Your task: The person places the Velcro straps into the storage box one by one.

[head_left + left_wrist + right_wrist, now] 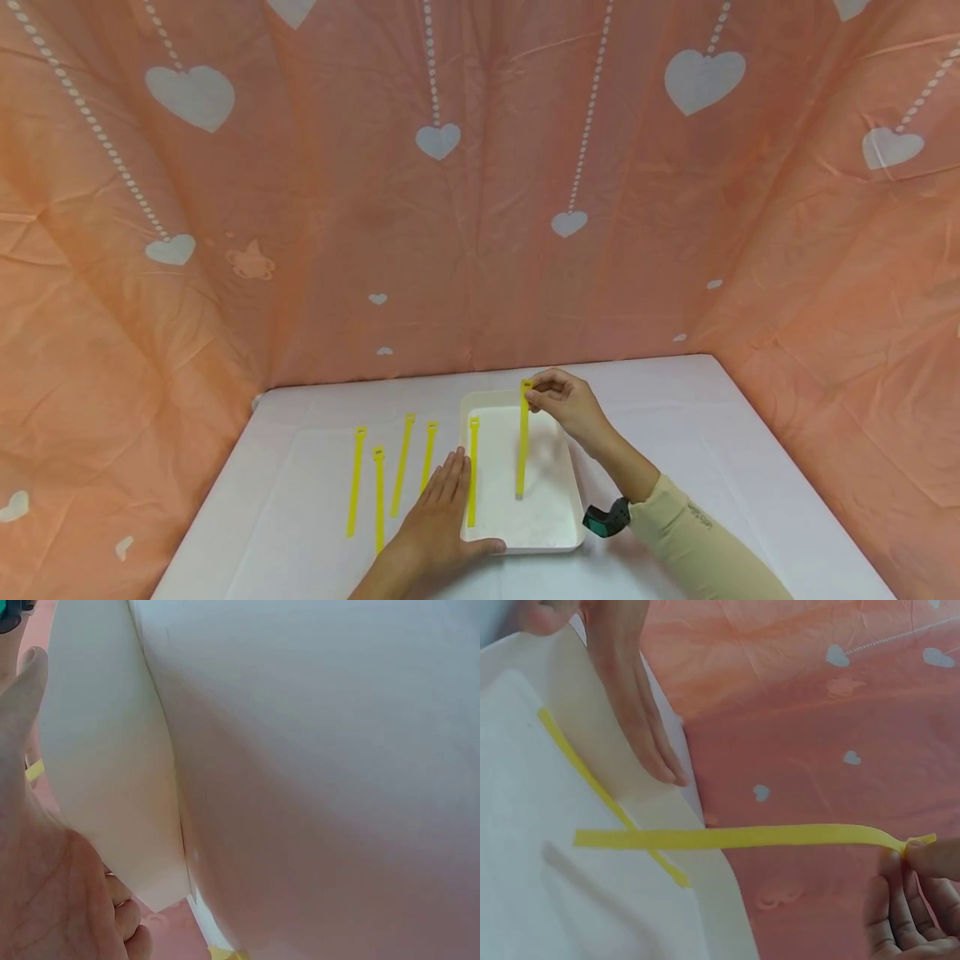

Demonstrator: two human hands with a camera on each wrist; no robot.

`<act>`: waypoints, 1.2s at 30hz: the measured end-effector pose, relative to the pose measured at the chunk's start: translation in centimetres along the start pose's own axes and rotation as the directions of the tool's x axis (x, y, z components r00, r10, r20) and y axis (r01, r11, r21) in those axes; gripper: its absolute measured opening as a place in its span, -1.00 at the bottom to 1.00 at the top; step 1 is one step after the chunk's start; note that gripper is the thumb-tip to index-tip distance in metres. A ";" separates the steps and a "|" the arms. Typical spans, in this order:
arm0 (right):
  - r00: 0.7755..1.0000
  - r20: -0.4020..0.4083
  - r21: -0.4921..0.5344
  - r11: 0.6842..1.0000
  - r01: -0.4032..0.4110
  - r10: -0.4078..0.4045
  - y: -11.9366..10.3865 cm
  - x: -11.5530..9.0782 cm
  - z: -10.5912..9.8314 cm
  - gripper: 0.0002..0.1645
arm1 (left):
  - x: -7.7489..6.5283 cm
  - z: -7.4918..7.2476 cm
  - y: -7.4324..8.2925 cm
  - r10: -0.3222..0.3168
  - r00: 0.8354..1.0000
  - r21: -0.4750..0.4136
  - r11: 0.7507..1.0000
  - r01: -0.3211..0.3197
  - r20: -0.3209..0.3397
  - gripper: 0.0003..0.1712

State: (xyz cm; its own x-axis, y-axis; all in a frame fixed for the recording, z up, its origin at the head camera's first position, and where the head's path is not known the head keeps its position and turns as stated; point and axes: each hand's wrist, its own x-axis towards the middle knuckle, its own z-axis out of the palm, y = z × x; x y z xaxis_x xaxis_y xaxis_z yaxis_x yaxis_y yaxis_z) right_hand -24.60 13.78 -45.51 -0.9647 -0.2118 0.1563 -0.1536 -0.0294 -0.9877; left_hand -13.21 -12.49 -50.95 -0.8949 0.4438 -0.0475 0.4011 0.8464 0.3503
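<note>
My right hand (pixel 570 408) pinches a yellow cable strap (pixel 522 450) by its slotted head, between thumb and fingers. The strap hangs down over the white tray (pixel 543 525), and in the right wrist view its free end (pixel 592 838) reaches out over the tray floor. Inside the tray, along the left wall, lies another yellow strap (pixel 581 761). My left hand (pixel 442 521) rests at the tray's near left edge, fingers straight and thumb spread along the near rim. The left wrist view shows its palm (pixel 56 892) beside the tray's outer wall (pixel 112 750).
Left of the tray, several yellow straps lie roughly side by side on the white tabletop (pixel 300 500), including the leftmost strap (pixel 356 483). My left hand partly covers the nearest ones. A pink heart-patterned cloth (pixel 480 250) encloses the back and sides. A black device (pixel 607 518) sits at my right wrist.
</note>
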 end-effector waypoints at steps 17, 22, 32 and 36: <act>0.990 0.021 0.032 0.990 -0.138 0.138 3.2 1.6 2.3 -0.69 | -0.1 0.1 0.0 0.002 1.000 0.009 1.000 -0.002 0.000 0.50; 0.991 0.021 -0.043 0.990 -0.133 0.133 3.8 2.1 2.7 -0.71 | -0.1 -0.2 0.1 -0.002 1.000 0.001 1.000 0.002 0.009 0.49; 0.990 0.005 -0.157 0.977 -0.142 0.144 4.7 3.3 4.2 -0.78 | -0.1 -0.1 0.1 -0.009 1.000 0.000 1.000 0.009 0.019 0.50; 0.987 0.006 -0.171 0.973 -0.158 0.161 5.2 3.6 4.7 -0.79 | -0.1 -0.1 0.1 0.002 1.000 0.008 1.000 -0.002 0.003 0.50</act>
State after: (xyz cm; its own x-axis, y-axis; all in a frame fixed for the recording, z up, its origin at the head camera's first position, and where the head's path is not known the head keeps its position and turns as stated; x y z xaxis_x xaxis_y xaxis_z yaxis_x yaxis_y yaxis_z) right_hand -27.90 8.31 -50.11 -0.9755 -0.2200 -0.0049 -0.0338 0.1716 -0.9846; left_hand -13.07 -12.49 -50.84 -0.8933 0.4467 -0.0500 0.4047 0.8476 0.3431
